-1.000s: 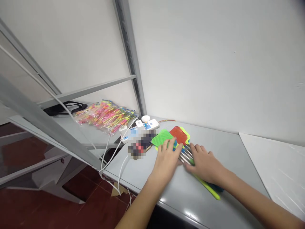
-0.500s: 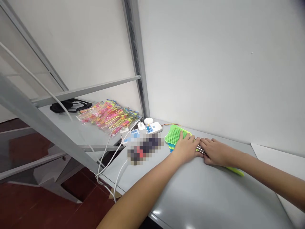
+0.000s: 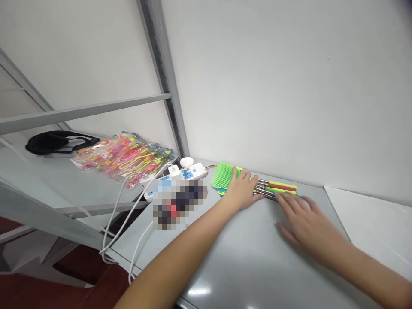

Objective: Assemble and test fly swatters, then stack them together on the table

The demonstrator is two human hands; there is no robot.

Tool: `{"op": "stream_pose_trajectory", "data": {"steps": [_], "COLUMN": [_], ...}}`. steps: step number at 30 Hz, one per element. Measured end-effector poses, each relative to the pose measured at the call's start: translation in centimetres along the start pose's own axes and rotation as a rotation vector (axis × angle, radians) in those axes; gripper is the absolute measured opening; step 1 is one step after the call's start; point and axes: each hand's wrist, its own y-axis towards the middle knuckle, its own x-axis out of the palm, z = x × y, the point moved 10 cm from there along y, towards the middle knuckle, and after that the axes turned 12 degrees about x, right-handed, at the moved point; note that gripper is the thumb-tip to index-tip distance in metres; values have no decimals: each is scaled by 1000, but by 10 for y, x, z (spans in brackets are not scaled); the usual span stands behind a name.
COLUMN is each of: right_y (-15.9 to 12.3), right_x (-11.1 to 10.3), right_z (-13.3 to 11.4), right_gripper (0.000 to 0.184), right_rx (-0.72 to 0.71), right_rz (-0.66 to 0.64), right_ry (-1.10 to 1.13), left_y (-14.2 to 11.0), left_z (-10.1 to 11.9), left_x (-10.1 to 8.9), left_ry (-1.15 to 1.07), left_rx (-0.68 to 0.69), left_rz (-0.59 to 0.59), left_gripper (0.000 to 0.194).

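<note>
A stack of fly swatters [image 3: 223,176], green mesh head on top and metal shafts with red, yellow and green handles [image 3: 280,187], lies on the grey table [image 3: 244,253] close to the white wall. My left hand [image 3: 240,190] rests flat on the swatters where the heads meet the shafts, fingers stretched out. My right hand [image 3: 305,225] hovers over the table just in front of the handles, fingers spread, holding nothing.
A white power strip [image 3: 188,173] with plugs and white cables sits left of the swatters, beside a blurred dark object [image 3: 178,204]. A bag of colourful toys [image 3: 122,155] and a black strap [image 3: 54,142] lie on the left shelf. A white board [image 3: 376,223] lies at right.
The swatters have been pushed back against the wall and gathered into a neat stack. My right hand has come off the handles and drawn back toward me; my left hand stays on them.
</note>
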Motion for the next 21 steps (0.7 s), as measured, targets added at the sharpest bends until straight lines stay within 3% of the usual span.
{"op": "stream_pose_trajectory", "data": {"steps": [5, 8, 12, 16, 21], "right_y": [-49, -55, -54, -52, -52], "right_x": [16, 28, 36, 36, 32], "right_z": [-9, -5, 0, 0, 0], "right_gripper": [62, 68, 74, 76, 78], "right_rx": [75, 129, 165, 182, 184], "right_rz": [-163, -220, -265, -292, -309], "right_ry": [150, 196, 229, 276, 326], "left_y": [-5, -19, -41, -50, -49], "left_z": [30, 68, 109, 114, 107], "left_x": [-19, -28, -26, -21, -25], "left_ry": [18, -22, -301, -513, -568], "left_rx": [106, 182, 263, 253, 229], "left_rz": [53, 95, 59, -22, -67], "left_gripper": [67, 54, 38, 41, 44]}}
